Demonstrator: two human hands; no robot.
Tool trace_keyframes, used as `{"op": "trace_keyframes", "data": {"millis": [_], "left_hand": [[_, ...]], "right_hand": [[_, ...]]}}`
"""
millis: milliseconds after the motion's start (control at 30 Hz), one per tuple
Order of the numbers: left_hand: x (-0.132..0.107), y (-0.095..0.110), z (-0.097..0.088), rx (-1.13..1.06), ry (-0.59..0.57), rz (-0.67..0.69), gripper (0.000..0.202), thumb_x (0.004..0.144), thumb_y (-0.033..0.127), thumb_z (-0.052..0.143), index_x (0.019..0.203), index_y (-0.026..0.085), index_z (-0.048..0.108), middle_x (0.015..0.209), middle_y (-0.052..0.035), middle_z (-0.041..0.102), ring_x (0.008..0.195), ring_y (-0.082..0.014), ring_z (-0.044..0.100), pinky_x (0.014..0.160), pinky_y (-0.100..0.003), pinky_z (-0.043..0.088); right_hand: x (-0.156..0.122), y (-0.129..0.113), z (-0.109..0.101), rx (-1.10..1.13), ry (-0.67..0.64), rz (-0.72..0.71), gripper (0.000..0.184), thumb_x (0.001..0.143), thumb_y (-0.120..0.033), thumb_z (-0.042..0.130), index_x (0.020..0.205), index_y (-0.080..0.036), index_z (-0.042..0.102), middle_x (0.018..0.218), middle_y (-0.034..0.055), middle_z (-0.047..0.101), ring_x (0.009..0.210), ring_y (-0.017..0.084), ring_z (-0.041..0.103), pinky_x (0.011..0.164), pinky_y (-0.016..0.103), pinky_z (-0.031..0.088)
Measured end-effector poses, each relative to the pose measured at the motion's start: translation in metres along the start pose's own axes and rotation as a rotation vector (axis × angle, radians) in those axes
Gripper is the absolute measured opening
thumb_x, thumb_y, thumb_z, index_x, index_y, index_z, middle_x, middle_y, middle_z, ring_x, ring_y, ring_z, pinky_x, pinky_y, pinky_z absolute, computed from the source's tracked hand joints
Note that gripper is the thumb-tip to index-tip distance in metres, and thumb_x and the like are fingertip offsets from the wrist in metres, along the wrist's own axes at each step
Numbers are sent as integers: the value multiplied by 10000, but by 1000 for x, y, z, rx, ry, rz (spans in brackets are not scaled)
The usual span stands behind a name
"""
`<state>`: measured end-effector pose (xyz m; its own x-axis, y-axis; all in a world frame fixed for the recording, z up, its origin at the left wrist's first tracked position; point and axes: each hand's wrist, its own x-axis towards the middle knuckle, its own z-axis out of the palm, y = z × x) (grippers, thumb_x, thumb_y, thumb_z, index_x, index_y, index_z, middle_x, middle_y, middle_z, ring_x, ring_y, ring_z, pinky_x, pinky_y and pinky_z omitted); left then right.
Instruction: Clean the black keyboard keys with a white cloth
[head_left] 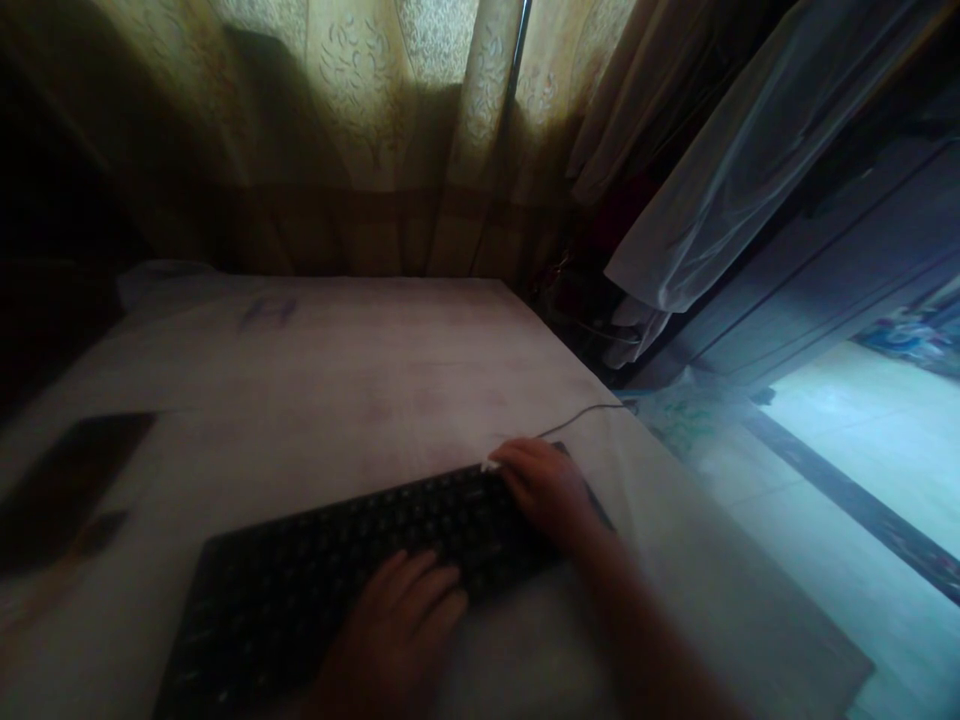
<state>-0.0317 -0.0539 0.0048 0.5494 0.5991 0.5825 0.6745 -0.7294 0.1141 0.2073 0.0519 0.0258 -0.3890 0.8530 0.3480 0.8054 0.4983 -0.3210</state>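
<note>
A black keyboard (330,550) lies slantwise on the pale-covered table, its cable running off beyond the far right end. My left hand (405,610) rests flat over the near edge of the keyboard, with the fingers stretched out and slightly apart. At the far right part of the keyboard is my right hand (544,490), its fingers drawn together. A small white bit (490,464) shows at those fingertips, above the keyboard's back edge. Its kind is too blurred to make out, and the rest of it is hidden by the fingers.
On the left of the table (375,370) lies a dark flat object (75,480), with a blurred dark-ended, tan-handled item (101,532) near it. Patterned curtains (360,110) hang behind. To the right are hanging cloth (697,220), a plastic bag (682,415) and a tiled floor.
</note>
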Motion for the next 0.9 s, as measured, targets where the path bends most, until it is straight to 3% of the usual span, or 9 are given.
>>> {"op": "trace_keyframes", "data": {"millis": [100,167,233,367,567,767,900], "left_hand": [[-5,2,10,-21,40,-29,292,988,217,431,1069,264,708,1109,46,757,1089,-154,659,1056,-300,448],[-9,5,19,-41,146,-82,348,1003,207,373,1028,260,717,1085,34,758,1105,-154,641,1116,-323,383],[-13,7,26,-48,175,-102,361,1005,204,360,1025,259,717,1084,22,755,1116,-159,631,1134,-343,363],[-16,8,32,-42,183,-96,342,996,205,378,1024,262,714,1062,14,753,1114,-161,626,1106,-351,399],[-21,6,33,-80,154,-99,343,987,176,393,1093,272,704,1138,30,733,1179,-147,594,1154,-346,331],[-24,4,37,-56,184,-90,333,977,185,400,1088,273,701,1106,2,734,1162,-159,610,1121,-378,398],[-21,5,36,-61,198,-84,335,990,196,389,1080,274,703,1114,20,735,1168,-147,603,1148,-352,351]], "right_hand": [[-1,3,-1,-38,24,13,247,868,-106,536,992,-212,721,997,88,739,922,247,669,820,378,517],[-2,5,-1,-53,36,22,239,872,-107,532,978,-210,718,987,85,739,910,242,666,807,370,516],[-3,7,0,-76,33,30,235,873,-107,533,977,-211,717,987,81,740,908,235,664,806,361,514],[-5,10,-1,-125,23,63,244,868,-107,537,994,-214,717,994,72,745,929,228,661,827,353,509],[-8,21,-12,-195,19,145,264,864,-102,527,991,-218,727,974,72,748,929,233,655,798,338,496],[-12,33,-18,-260,18,235,275,864,-100,539,1005,-231,735,986,64,746,950,234,645,796,327,476],[-14,40,-19,-290,29,296,265,873,-106,549,1009,-239,734,1011,56,746,949,231,645,796,327,469]]}}
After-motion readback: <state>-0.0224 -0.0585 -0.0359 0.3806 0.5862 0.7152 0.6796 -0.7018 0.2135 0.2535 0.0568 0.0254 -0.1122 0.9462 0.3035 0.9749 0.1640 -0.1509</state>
